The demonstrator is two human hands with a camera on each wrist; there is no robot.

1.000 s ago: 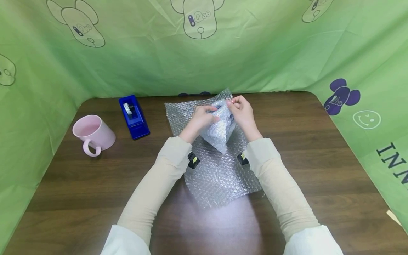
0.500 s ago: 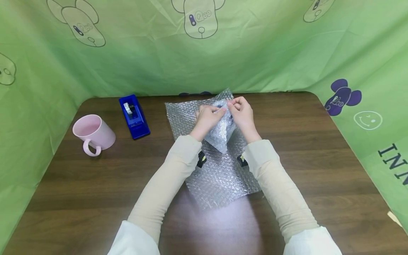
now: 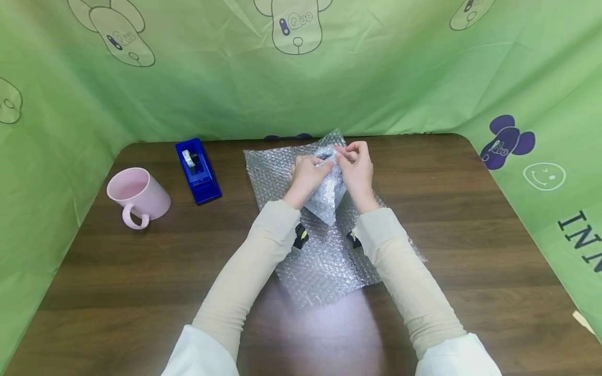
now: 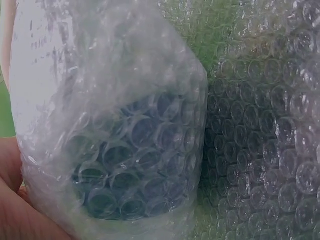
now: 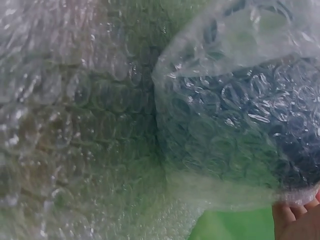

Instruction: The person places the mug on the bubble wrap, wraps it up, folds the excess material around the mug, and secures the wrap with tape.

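Note:
Both hands work at a bundle of bubble wrap (image 3: 324,201), folded up over the middle of a larger bubble wrap sheet (image 3: 324,271). My left hand (image 3: 308,175) holds the bundle's left side, its thumb at the top edge. Opposite it, my right hand (image 3: 357,169) pinches the upper right edge between thumb and fingers. Through the layers in the left wrist view shows a dark bluish shape (image 4: 135,165); its kind is blurred by the bubbles. The right wrist view shows the wrapped bundle (image 5: 235,125) from its other side, with fingertips (image 5: 287,217) at its lower edge.
A pink mug (image 3: 138,196) stands on the left of the brown wooden table (image 3: 470,219). Beside it lies a blue tape dispenser (image 3: 198,172) with a roll of tape. A green printed cloth (image 3: 376,78) hangs close behind the table's back edge and along both sides.
My left hand has moved right along the bundle, bringing its thumb nearer my right hand. The right hand stays at the upper edge, its wrist shifted slightly left.

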